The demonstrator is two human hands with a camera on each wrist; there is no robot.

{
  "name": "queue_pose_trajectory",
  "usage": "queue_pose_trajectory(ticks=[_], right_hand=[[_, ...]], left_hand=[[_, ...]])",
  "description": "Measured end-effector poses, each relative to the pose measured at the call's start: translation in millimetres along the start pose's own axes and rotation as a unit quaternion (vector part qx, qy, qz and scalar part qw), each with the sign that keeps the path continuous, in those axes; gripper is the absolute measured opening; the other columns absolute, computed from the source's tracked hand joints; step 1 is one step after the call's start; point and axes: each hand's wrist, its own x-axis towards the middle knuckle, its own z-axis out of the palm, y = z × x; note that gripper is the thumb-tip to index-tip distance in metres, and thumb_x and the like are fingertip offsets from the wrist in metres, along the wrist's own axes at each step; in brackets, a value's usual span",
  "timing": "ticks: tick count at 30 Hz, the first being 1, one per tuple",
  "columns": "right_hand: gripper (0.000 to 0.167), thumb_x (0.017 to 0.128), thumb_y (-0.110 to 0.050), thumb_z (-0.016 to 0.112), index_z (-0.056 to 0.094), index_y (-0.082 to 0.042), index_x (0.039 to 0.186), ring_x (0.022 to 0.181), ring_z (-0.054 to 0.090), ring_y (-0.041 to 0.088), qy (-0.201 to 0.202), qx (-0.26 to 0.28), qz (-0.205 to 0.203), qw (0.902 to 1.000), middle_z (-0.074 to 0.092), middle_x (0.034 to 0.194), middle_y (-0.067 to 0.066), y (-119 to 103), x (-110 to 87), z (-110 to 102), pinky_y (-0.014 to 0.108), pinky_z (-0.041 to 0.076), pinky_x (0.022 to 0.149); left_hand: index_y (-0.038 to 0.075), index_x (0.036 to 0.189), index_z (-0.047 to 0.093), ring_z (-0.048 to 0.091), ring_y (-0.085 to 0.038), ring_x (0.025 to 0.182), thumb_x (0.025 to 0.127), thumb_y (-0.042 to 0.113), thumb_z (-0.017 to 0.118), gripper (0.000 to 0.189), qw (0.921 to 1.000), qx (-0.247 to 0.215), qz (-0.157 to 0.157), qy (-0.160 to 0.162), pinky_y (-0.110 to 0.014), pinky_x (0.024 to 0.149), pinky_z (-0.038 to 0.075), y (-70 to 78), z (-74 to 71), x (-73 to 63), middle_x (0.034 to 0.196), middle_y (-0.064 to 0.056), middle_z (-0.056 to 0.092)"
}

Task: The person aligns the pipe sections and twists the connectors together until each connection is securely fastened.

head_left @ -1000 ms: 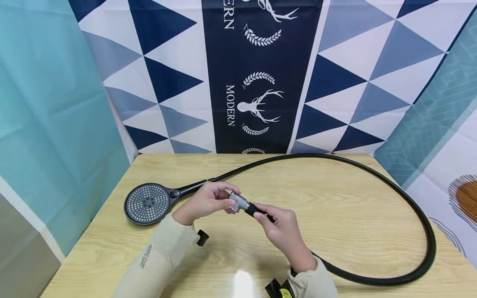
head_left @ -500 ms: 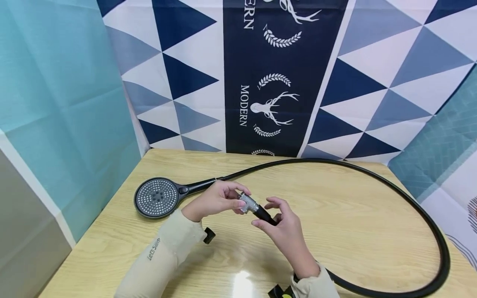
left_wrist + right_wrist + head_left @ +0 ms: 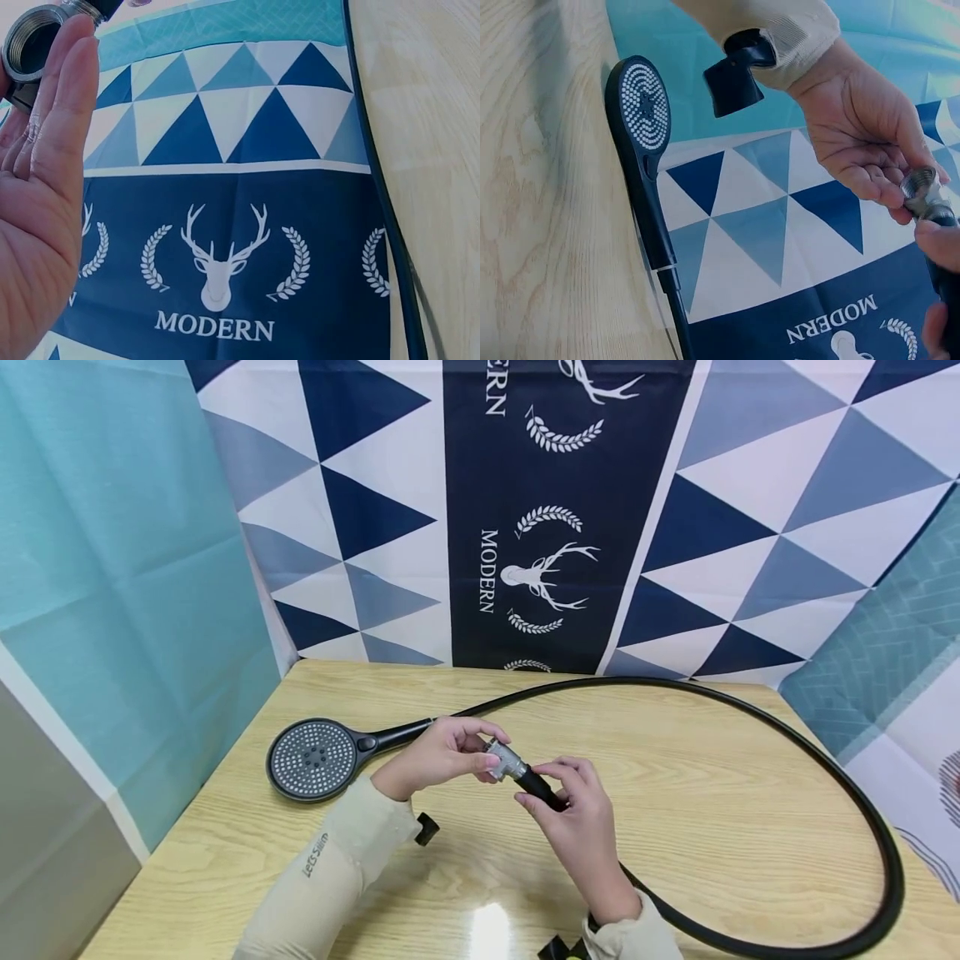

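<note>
In the head view my left hand (image 3: 438,756) pinches a silver metal T-shaped fitting (image 3: 507,761) between thumb and fingers. The left wrist view shows an internally threaded opening on that fitting (image 3: 31,46). My right hand (image 3: 576,814) grips the black end of the shower hose (image 3: 537,783), thumb on one side and index finger on the other. Hose end and fitting meet in line, held over the table. To the left, a black shower head (image 3: 311,760) lies face up, its handle joined to the hose's other end. My left hand partly overlaps that handle in the head view.
The black hose (image 3: 862,810) loops widely across the back and right of the wooden table (image 3: 675,777). Patterned fabric (image 3: 555,518) hangs behind the table, with teal fabric (image 3: 127,568) on the left. Wrist-worn camera mounts (image 3: 427,828) sit by the sleeves.
My right fingers lifted away from the hose end half a second ago and now close on it again. My left hand keeps its pinch on the fitting. The head view has shifted a little.
</note>
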Motion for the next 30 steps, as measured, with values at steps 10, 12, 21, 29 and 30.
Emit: queue_pose_trajectory(ticks=[10,12,21,29,30], right_hand=[[0.033,0.053,0.012,0.086,0.072,0.008,0.083,0.07,0.068,0.027,0.067,-0.006,-0.04,0.9969,0.07,0.079,0.012,-9,1.0,2,0.009,0.049,0.069],[0.033,0.053,0.013,0.086,0.072,0.008,0.083,0.068,0.069,0.027,0.068,0.007,-0.044,0.9967,0.071,0.078,0.013,-10,0.9,3,0.01,0.049,0.067],[0.031,0.058,0.013,0.084,0.073,0.007,0.086,0.063,0.066,0.015,0.044,0.037,0.006,0.9983,0.071,0.078,0.014,-10,5.3,4,0.015,0.05,0.054],[0.021,0.069,0.006,0.08,0.073,0.004,0.089,0.057,0.052,0.004,-0.032,0.079,0.137,0.9869,0.071,0.08,0.012,-11,5.2,0,0.019,0.042,0.044],[0.02,0.07,0.006,0.08,0.073,0.004,0.089,0.056,0.052,0.004,-0.039,0.079,0.134,0.9871,0.071,0.08,0.012,-11,4.9,1,0.02,0.042,0.043]], left_hand=[[-0.021,0.111,0.052,0.066,-0.009,0.07,0.089,-0.01,0.058,0.025,0.9999,-0.007,0.013,0.008,-0.044,0.068,0.056,-1.5,3.2,0.9,0.084,-0.022,0.068],[-0.021,0.111,0.052,0.066,-0.009,0.07,0.089,-0.009,0.058,0.026,0.9999,-0.004,0.014,0.005,-0.044,0.068,0.056,-0.1,1.8,-0.5,0.083,-0.021,0.068],[-0.02,0.113,0.052,0.066,-0.01,0.07,0.089,-0.009,0.058,0.026,1.0,-0.004,0.006,-0.002,-0.042,0.07,0.057,4.1,-3.0,1.1,0.084,-0.015,0.068],[-0.02,0.11,0.052,0.065,-0.01,0.07,0.088,-0.01,0.059,0.025,0.9999,0.0,-0.003,-0.012,-0.037,0.069,0.057,-2.7,-5.6,-1.0,0.083,-0.018,0.068],[-0.021,0.109,0.052,0.065,-0.01,0.07,0.088,-0.011,0.059,0.025,0.9999,0.001,-0.005,-0.013,-0.036,0.069,0.057,-3.8,-6.2,-1.4,0.083,-0.018,0.068]])
